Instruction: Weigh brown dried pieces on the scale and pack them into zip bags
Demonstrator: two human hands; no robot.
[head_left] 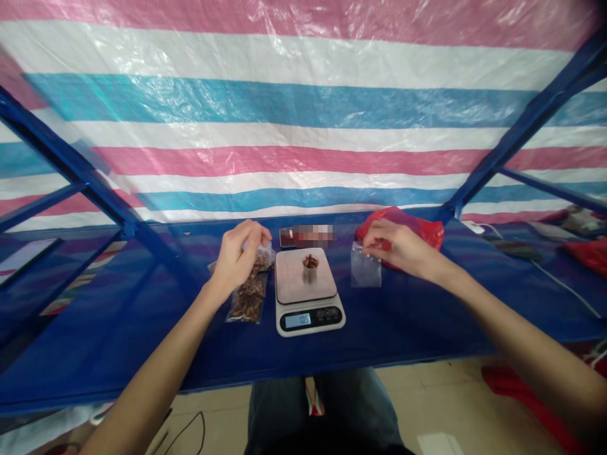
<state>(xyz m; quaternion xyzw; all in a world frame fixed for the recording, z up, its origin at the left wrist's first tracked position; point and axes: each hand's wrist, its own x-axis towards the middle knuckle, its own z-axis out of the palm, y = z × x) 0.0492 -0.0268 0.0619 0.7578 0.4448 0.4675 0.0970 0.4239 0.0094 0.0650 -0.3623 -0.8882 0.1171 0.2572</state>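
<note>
My left hand (238, 254) is closed at the top of the clear plastic bags (249, 300) filled with brown dried pieces, which lie left of the scale. A clear edge shows between its thumb and fingers. With a pinch, my right hand (391, 246) holds a small clear zip bag (366, 270) by its upper edge; it looks empty. Between my hands stands a white kitchen scale (289, 278), its display (298, 320) reading what looks like 105, decimal point unclear. A small metal cup (310, 272) heaped with brown pieces sits on its plate.
Behind my right hand lies a red plastic bag (429, 232). A dark phone-like object (287, 237), partly blurred, lies behind the scale. Blue frame bars (512, 142) slope up at both sides of the blue table (403, 328). A striped sheet (294, 133) hangs behind.
</note>
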